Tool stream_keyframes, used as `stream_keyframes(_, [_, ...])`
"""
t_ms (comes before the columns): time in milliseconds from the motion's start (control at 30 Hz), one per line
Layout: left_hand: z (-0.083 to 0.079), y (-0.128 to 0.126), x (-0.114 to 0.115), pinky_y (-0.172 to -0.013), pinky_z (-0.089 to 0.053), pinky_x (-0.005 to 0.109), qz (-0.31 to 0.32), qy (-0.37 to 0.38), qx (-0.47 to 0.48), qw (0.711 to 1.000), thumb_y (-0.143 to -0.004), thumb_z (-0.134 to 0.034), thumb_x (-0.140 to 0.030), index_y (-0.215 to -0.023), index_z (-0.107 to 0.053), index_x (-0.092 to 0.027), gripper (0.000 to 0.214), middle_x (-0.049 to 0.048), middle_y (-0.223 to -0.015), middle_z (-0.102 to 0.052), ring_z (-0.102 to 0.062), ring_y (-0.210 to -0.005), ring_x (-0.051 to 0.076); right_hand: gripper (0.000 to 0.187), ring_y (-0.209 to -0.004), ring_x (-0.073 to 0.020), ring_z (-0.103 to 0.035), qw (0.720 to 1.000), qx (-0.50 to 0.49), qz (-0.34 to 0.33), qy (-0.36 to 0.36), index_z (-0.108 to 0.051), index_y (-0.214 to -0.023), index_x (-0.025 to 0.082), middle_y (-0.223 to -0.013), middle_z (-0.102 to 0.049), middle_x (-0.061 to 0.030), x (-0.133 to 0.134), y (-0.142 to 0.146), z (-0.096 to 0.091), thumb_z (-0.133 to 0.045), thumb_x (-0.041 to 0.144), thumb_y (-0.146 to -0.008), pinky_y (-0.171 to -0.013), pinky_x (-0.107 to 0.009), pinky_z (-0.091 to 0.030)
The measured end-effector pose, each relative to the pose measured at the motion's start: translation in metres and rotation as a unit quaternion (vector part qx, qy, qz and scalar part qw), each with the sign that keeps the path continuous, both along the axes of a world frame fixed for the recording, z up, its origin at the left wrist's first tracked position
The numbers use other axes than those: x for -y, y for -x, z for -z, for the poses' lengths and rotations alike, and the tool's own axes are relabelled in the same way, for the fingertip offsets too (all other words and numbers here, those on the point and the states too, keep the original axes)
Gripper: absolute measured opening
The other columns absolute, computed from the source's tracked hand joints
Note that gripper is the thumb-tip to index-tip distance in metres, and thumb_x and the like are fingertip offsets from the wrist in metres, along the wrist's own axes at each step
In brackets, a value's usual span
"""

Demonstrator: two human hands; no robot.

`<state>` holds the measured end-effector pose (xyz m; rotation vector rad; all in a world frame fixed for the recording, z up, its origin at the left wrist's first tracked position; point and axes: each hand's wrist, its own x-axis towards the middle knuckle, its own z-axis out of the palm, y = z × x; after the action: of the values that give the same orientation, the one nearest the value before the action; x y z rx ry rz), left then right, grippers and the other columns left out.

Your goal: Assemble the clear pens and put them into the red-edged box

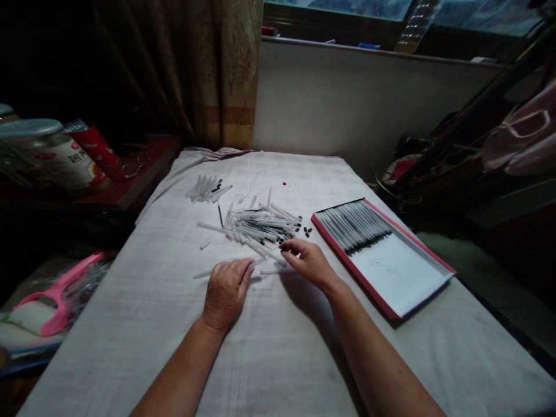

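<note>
Head view: one clear tube (259, 262), pinched in the curled left hand (228, 289), apparently to steady it. Right hand (306, 259): wrist arched, fingertips nearly together beside the loose pile (264, 220); whether gripping, I cannot tell. Red-edged tray (369, 285), right: pens (354, 223) aligned, likely walled against rolling.

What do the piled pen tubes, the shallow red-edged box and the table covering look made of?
Pen tubes: likely plastic, translucent, with dark cores showing through some.
Box: perhaps cardboard, judging by its thin, straight red walls and flat pale base; plastic is possible.
Table covering: probably woven cloth, matte, with soft creases and a faint check.
</note>
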<state>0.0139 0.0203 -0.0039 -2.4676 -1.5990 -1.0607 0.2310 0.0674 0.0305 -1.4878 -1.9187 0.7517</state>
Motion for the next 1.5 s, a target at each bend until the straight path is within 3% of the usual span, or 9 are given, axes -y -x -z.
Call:
stream_keyframes(133, [0.005,0.0,-0.001,-0.071,-0.052,0.028,-0.013,0.022,0.026,0.999,-0.098,-0.043,-0.031,-0.108,-0.063,-0.019,0.025,0.0065,-0.093,-0.073,-0.069,-0.082,0.019,0.023,-0.09,-0.0178,-0.068,0.981,0.181,0.071,-0.027,-0.075,-0.099,0.023,-0.101,-0.074,-0.0048,-0.021,-0.017,-0.002,-0.056,0.02,-0.085,-0.081,-0.026,-0.048])
stream_keyframes(300, [0.008,0.0,-0.001,-0.072,-0.054,0.027,-0.027,0.051,0.042,0.997,-0.097,-0.043,-0.032,-0.108,-0.063,-0.02,0.026,0.0066,-0.097,-0.073,-0.07,-0.084,0.019,0.027,-0.095,-0.0194,-0.066,0.949,0.311,0.047,-0.003,-0.074,-0.106,0.028,-0.106,-0.072,-0.0047,-0.034,-0.011,0.0,-0.053,0.032,-0.09,-0.076,-0.025,-0.046])
stream_keyframes(967, [0.007,0.0,-0.001,-0.075,-0.055,0.028,-0.025,0.077,0.063,0.995,-0.096,-0.045,-0.034,-0.109,-0.065,-0.02,0.028,0.0072,-0.099,-0.074,-0.07,-0.086,0.019,0.028,-0.091,-0.0217,-0.068,0.919,0.391,0.043,0.005,-0.072,-0.104,0.027,-0.107,-0.072,-0.0077,-0.054,0.009,-0.006,-0.048,0.034,-0.093,-0.07,-0.027,-0.045])
stream_keyframes(1100, [0.004,0.0,0.0,-0.073,-0.054,0.026,-0.03,0.073,0.067,0.995,-0.097,-0.045,-0.033,-0.11,-0.064,-0.02,0.027,0.0064,-0.099,-0.073,-0.07,-0.085,0.018,0.023,-0.088,-0.0233,-0.068,0.945,0.316,0.082,-0.012,-0.072,-0.098,0.023,-0.097,-0.074,-0.0079,-0.045,-0.001,-0.009,-0.052,0.03,-0.088,-0.071,-0.029,-0.046])
stream_keyframes(1233, [0.0,0.0,0.0,-0.075,-0.051,0.028,-0.025,0.041,0.06,0.997,-0.097,-0.045,-0.031,-0.109,-0.064,-0.02,0.024,0.0057,-0.095,-0.072,-0.067,-0.084,0.018,0.018,-0.076,-0.0186,-0.067,0.985,0.067,0.146,-0.067,-0.071,-0.087,0.02,-0.085,-0.074,-0.0052,-0.025,-0.017,-0.008,-0.056,0.029,-0.082,-0.072,-0.029,-0.048])
stream_keyframes(1300, [0.0,0.001,-0.001,-0.079,-0.05,0.031,-0.02,0.014,0.052,0.998,-0.097,-0.046,-0.029,-0.108,-0.064,-0.019,0.023,0.0063,-0.094,-0.071,-0.066,-0.086,0.019,0.02,-0.067,-0.0161,-0.064,0.977,-0.097,0.171,-0.081,-0.069,-0.085,0.018,-0.076,-0.071,-0.0039,-0.014,-0.021,-0.006,-0.058,0.035,-0.08,-0.065,-0.027,-0.049])
stream_keyframes(1367, [0.0,0.002,-0.003,-0.08,-0.049,0.032,-0.021,-0.011,0.042,0.999,-0.097,-0.047,-0.028,-0.109,-0.064,-0.019,0.023,0.007,-0.096,-0.071,-0.065,-0.088,0.02,0.024,-0.059,-0.0137,-0.059,0.952,-0.223,0.195,-0.081,-0.067,-0.084,0.017,-0.07,-0.067,-0.0017,-0.003,-0.023,-0.004,-0.061,0.04,-0.079,-0.057,-0.026,-0.048])
stream_keyframes(1500, [0.002,0.004,-0.004,-0.079,-0.048,0.032,-0.03,-0.03,0.035,0.999,-0.097,-0.048,-0.025,-0.111,-0.064,-0.018,0.023,0.0075,-0.097,-0.07,-0.065,-0.089,0.02,0.026,-0.054,-0.0104,-0.054,0.92,-0.318,0.217,-0.074,-0.065,-0.082,0.018,-0.068,-0.062,0.0005,0.015,-0.024,-0.006,-0.067,0.044,-0.077,-0.049,-0.022,-0.042])
